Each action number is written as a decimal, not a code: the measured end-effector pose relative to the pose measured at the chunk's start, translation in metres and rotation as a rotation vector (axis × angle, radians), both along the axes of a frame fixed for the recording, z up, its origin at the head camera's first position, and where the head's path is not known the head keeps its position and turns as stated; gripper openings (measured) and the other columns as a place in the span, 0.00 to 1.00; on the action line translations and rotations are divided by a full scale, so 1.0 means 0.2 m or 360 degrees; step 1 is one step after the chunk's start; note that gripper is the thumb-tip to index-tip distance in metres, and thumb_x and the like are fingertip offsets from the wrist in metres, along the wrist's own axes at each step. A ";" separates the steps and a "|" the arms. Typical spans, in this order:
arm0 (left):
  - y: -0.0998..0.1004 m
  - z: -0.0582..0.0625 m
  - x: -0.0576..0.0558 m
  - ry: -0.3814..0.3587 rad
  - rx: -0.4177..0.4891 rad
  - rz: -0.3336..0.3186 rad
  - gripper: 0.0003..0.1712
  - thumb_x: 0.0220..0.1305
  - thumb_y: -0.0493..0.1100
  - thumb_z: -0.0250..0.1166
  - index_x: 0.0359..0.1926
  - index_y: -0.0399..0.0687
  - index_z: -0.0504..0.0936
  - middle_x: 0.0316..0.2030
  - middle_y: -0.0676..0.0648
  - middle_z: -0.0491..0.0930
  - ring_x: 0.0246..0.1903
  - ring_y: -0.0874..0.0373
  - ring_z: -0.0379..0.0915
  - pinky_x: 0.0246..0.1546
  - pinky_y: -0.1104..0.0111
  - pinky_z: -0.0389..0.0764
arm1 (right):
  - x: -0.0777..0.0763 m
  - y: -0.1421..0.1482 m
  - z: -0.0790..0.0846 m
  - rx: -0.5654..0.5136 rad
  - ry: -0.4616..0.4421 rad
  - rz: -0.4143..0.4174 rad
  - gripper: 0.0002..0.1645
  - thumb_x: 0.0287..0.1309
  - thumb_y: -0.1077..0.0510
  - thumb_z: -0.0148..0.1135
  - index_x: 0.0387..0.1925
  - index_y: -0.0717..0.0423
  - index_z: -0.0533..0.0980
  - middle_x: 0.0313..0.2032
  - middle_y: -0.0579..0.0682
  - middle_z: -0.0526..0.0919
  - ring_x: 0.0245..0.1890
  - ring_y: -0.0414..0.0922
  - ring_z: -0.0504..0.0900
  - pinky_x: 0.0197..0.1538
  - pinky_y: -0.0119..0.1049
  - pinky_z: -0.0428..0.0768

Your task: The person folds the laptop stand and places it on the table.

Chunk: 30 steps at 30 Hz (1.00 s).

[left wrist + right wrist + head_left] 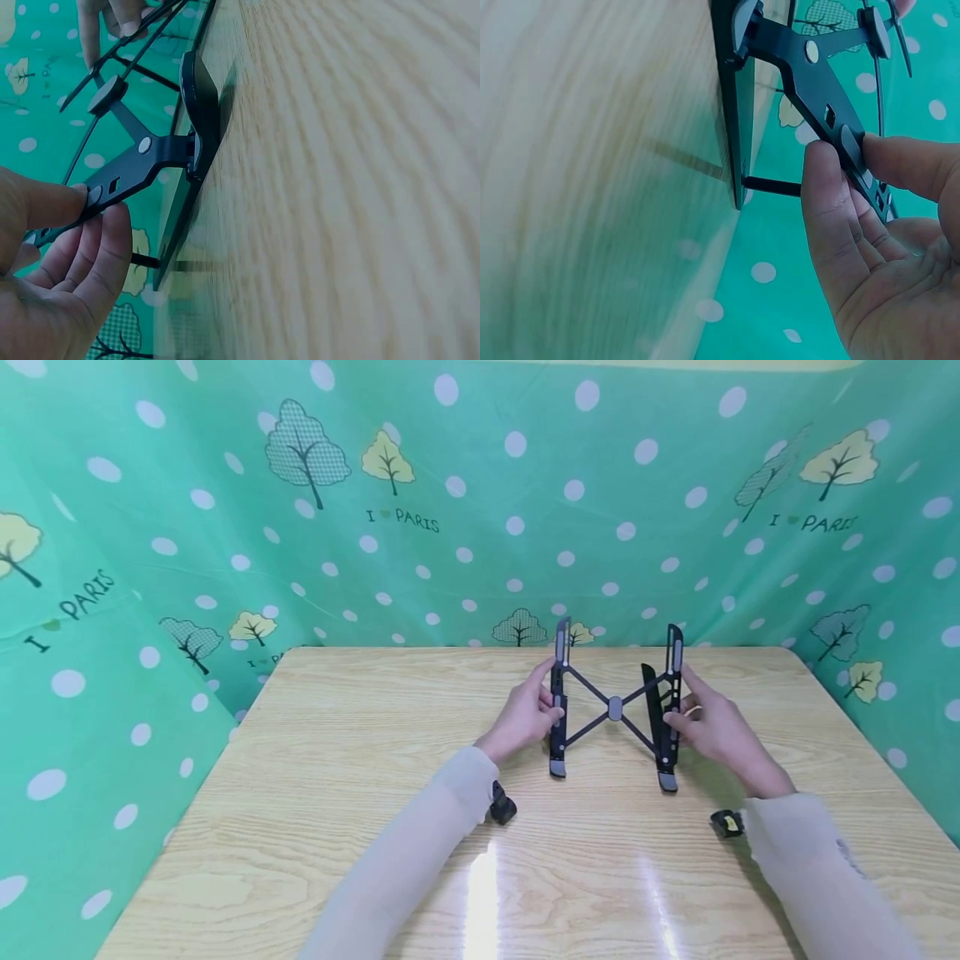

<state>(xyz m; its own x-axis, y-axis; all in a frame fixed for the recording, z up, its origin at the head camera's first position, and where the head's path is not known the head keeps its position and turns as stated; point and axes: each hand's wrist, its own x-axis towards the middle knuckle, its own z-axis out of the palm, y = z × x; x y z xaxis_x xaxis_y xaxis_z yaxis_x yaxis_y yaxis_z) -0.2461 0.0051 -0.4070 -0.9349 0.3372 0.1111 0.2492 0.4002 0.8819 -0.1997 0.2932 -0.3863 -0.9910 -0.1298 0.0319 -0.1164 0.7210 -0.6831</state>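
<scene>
A black folding laptop stand (615,708) stands spread on the wooden table, its two side rails joined by crossed bars with a grey hub. My left hand (527,714) pinches the left rail, thumb on the near face and fingers behind it. On the opposite side my right hand (712,722) grips the right rail the same way. In the left wrist view the thumb of the left hand (67,262) presses a grey pad on the rail. The right wrist view has the right hand (885,240) holding its tilted rail above the base bar.
The light wooden table (300,793) reaches back to a green curtain (450,527) with white dots and printed trees. Black wrist cameras hang below both sleeves, the left camera (502,806) and the right camera (726,823) close over the table.
</scene>
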 end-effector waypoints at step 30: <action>-0.14 0.00 0.04 -0.0014 -0.0028 0.0094 0.52 0.55 0.27 0.67 0.74 0.61 0.52 0.35 0.46 0.74 0.31 0.58 0.76 0.32 0.73 0.81 | -0.02 -0.13 0.01 -0.0037 -0.0050 0.0044 0.53 0.62 0.63 0.58 0.75 0.47 0.34 0.39 0.61 0.73 0.29 0.53 0.80 0.31 0.42 0.82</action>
